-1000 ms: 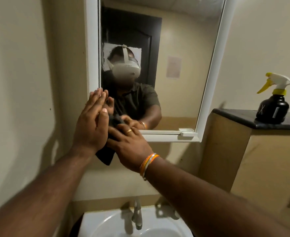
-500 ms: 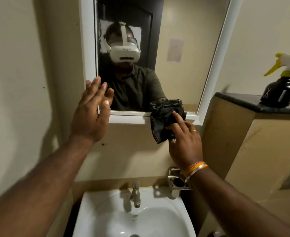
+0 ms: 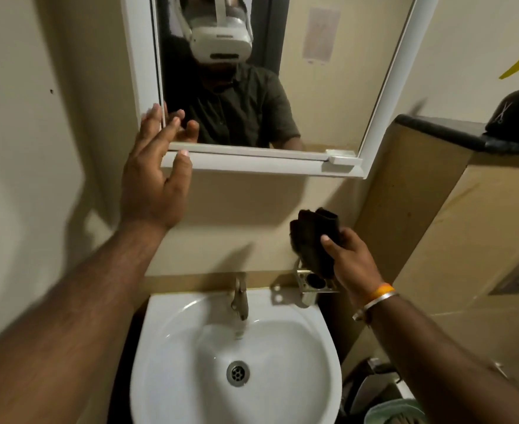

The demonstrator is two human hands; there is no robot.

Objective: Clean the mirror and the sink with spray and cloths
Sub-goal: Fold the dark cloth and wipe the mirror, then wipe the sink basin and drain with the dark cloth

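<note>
right hand point(image 3: 351, 258) with cloth point(image 3: 314, 240) lowered off mirror point(image 3: 328, 96), above sink point(image 3: 166, 347)

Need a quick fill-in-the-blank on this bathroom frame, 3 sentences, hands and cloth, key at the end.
1. The dark cloth is gripped by the ____ hand.
2. The left hand, fingers spread, is raised at the lower-left corner of the ____.
3. The tap stands at the back rim of the white ____, below both hands.

Missing words: right; mirror; sink
</note>
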